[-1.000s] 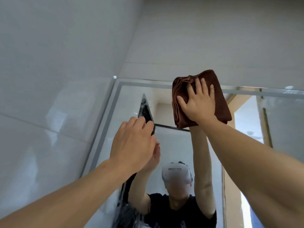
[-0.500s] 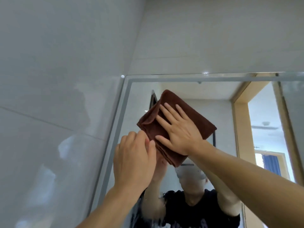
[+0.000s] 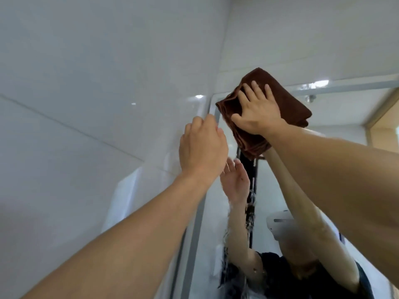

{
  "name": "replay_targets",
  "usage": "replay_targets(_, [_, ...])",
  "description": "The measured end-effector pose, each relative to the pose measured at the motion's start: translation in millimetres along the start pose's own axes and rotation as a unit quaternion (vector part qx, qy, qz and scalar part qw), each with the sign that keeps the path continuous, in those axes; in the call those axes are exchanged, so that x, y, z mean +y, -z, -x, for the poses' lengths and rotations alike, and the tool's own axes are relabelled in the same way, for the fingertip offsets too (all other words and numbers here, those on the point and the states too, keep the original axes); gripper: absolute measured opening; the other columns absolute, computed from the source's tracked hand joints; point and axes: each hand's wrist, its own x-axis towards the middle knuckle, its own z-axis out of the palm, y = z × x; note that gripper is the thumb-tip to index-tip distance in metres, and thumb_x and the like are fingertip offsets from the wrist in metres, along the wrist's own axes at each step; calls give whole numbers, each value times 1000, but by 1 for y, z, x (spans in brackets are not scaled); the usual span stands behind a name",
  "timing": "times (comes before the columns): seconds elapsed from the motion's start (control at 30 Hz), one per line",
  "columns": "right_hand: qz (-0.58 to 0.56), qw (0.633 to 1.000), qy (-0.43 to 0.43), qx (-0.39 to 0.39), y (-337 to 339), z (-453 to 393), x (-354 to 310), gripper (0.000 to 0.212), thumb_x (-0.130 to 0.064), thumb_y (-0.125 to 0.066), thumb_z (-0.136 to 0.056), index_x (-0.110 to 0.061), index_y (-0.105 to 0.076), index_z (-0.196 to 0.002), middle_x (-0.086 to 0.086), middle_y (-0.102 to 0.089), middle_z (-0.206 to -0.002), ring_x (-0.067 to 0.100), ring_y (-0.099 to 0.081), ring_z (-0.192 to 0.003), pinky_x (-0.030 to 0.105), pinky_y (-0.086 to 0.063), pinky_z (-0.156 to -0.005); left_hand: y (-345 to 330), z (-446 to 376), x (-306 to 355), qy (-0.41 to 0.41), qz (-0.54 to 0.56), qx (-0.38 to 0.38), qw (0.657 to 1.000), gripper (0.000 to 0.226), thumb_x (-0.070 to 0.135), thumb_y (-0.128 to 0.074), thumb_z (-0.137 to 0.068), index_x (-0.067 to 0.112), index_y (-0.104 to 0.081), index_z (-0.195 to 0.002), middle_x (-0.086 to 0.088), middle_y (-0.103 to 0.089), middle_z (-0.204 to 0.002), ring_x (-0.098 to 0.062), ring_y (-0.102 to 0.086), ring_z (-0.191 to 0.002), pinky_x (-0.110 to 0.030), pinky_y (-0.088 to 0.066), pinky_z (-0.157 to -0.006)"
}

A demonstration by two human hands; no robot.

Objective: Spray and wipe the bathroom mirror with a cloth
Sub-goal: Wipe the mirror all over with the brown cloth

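The head view, the only one, looks up at the top left corner of the mirror (image 3: 336,117), where its pale frame (image 3: 195,223) meets the tiled wall (image 3: 86,93).

The step in hand appears to be the wiping. A folded brown cloth (image 3: 289,104) lies flat against the glass right at that upper corner, its top edge lapping over the frame's top rail. Wet streaks and droplets (image 3: 250,212) run down the glass lower on the left side, so spraying looks to be done already and that patch is not yet wiped.

The right hand (image 3: 258,113) presses the cloth to the mirror with an open palm. Its fingers (image 3: 255,88) are stretched out and slightly spread, the thumb out to the left; it pins the cloth rather than gripping it.

The left hand (image 3: 203,149) is raised just beside the frame's left edge, below and left of the cloth. Its fingers are curled loosely inward and hold nothing. Whether the fingertips touch the frame, I cannot tell.

The next move probably calls for keeping even pressure and drawing the cloth down through the wet streaks, with overlapping passes so no smears are left.
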Motion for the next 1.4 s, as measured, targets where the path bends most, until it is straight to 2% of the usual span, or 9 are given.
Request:
replay_targets(0.17, [38, 993, 107, -19, -14, -25, -41, 60, -45, -20, -101, -26, -13, -158, -6, -8, -167, 16, 0, -154, 46, 2, -124, -2, 2, -19, -16, 15, 15, 1000, 18, 23, -41, -102, 14, -56, -100, -4, -57, -102, -23, -53, -95, -41, -50, -82])
replay_targets(0.4, [75, 973, 218, -16, -18, -16, -41, 76, -56, -23, -95, -17, -8, -159, -2, -14, -166, 14, -6, -154, 44, -3, -125, 9, 9, -43, -35, 33, 47, 998, 22, 21, -40, -102, 9, -57, -95, -8, -58, -98, -27, -54, -90, -44, -47, -79])
replay_targets(0.57, [81, 942, 322, -58, -25, 71, -58, 79, -66, -18, -93, -22, -16, -158, 0, -18, -165, 20, -10, -154, 49, -6, -124, 15, 26, -50, -35, 34, 71, 996, 21, 21, -43, -101, 9, -59, -95, -8, -58, -98, -26, -56, -87, -40, -45, -75])
replay_targets(0.77, [-12, 899, 426, -104, -55, 217, -89, 51, -46, -26, -102, -37, -35, -151, -3, -28, -162, 20, -15, -153, 48, -6, -123, 20, 48, -47, -50, -2, 25, 998, 23, 21, -39, -103, 9, -58, -95, -7, -56, -98, -23, -53, -88, -32, -35, -68])
replay_targets(0.93, [18, 942, 325, -84, -48, 201, -66, 67, -47, -37, -93, -26, -28, -156, 1, -26, -163, 21, -19, -152, 45, -8, -124, 19, 47, -44, -83, -58, -20, 995, 26, 23, -39, -102, 9, -61, -102, -11, -59, -106, -31, -56, -97, -41, -41, -76])
replay_targets(1.07, [37, 988, 149, -33, -17, 126, -6, 73, -54, -25, -90, -24, -25, -156, 4, -25, -164, 23, -18, -152, 46, -9, -123, 25, 29, -34, -113, -99, -17, 989, 28, 26, -41, -101, 9, -62, -108, -12, -60, -110, -31, -56, -99, -41, -42, -77])
replay_targets(1.17, [38, 998, 58, -11, -7, 106, 20, 74, -57, -17, -93, -22, -20, -157, 4, -19, -165, 23, -12, -153, 48, -5, -124, 28, 21, -27, -125, -110, -14, 986, 31, 28, -39, -101, 10, -63, -111, -10, -60, -113, -28, -56, -100, -39, -45, -79])
replay_targets(1.27, [60, 993, 102, 0, -18, 140, -3, 73, -59, -15, -97, -19, -22, -157, 3, -19, -165, 23, -10, -154, 50, -7, -124, 27, 28, -26, -126, -111, -16, 986, 33, 29, -39, -101, 11, -63, -114, -8, -59, -114, -26, -56, -102, -38, -46, -82])
replay_targets(1.4, [21, 974, 224, -42, -42, 237, -61, 69, -54, -26, -98, -18, -26, -156, 5, -21, -164, 26, -11, -154, 50, -9, -123, 16, 56, -36, -104, -109, -46, 988, 34, 30, -38, -99, 12, -64, -111, -9, -60, -112, -29, -56, -103, -44, -46, -86])
